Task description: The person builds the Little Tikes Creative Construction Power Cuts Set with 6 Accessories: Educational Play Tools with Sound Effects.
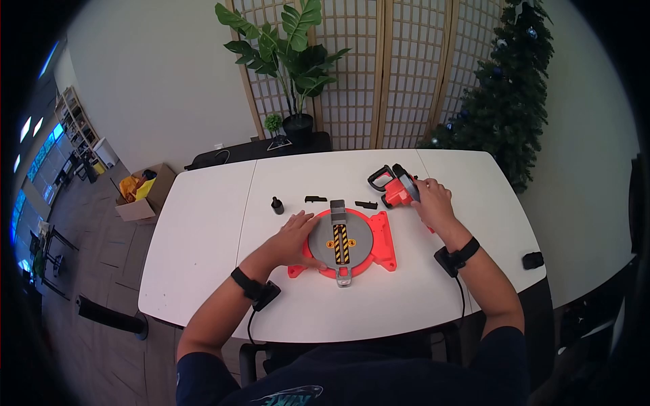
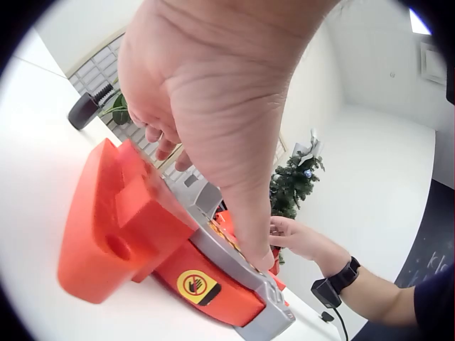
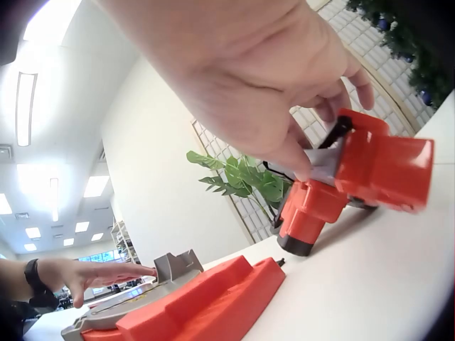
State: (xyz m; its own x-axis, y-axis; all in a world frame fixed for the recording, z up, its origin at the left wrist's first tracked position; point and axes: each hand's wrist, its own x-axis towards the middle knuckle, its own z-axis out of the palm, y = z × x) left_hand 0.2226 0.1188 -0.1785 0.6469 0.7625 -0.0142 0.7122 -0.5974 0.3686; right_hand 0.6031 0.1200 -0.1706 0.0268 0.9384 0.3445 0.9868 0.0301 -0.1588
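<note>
A toy miter saw base [image 1: 383,241], red-orange with a round grey turntable and a black-and-yellow striped strip, lies flat on the white table. My left hand [image 1: 291,243] rests at its left side with fingers spread and thumb out over the front of the turntable. Beyond the base to the right, my right hand [image 1: 435,203] holds a red toy saw head [image 1: 397,194] with a black handle and grey blade guard. In the right wrist view, the thumb and fingers straddle the grey part of the saw head [image 3: 384,163], low over the table.
Behind the base lie two flat black pieces [image 1: 315,199] [image 1: 366,205]. A black knob with a threaded end [image 2: 85,110] stands to the left. A small black object [image 1: 533,260] sits at the table's right edge. A potted plant and a decorated tree stand beyond the table.
</note>
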